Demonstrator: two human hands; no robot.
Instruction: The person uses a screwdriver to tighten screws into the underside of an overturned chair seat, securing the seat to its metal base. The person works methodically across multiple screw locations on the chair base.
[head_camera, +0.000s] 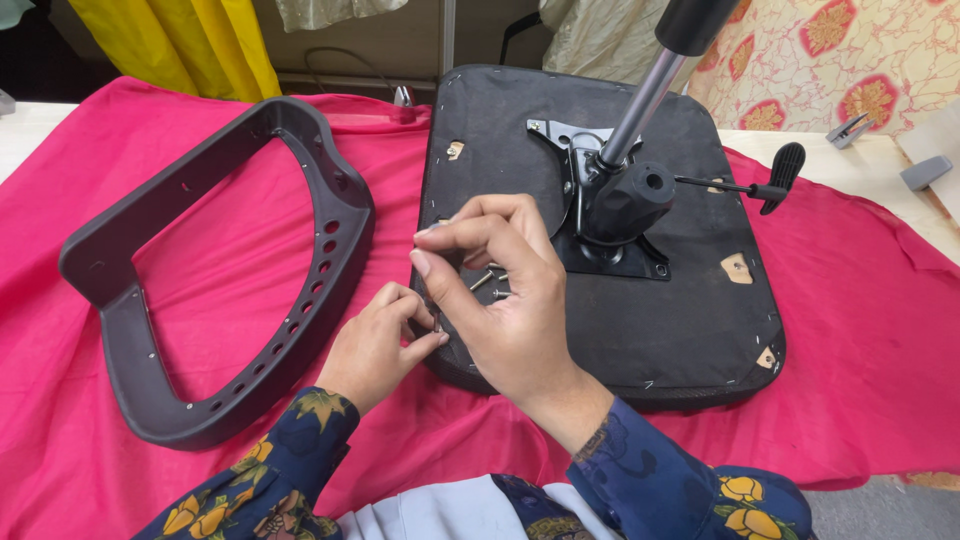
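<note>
Navy floral sleeves reach in from the bottom edge. The left hand (378, 340) is curled, fingertips pinched on a small metal piece at the near-left edge of the upturned chair seat (700, 330). The right hand (505, 290) arches over it, thumb and fingers drawn together; what they pinch cannot be told. Just beyond its fingers, loose screws (487, 281) lie on the seat's black underside. Further back stands the tilt mechanism (615, 215) with its gas cylinder (645, 100) and lever (770, 185). Left, a grey chair frame (240, 290) lies on the pink cloth (870, 330).
</note>
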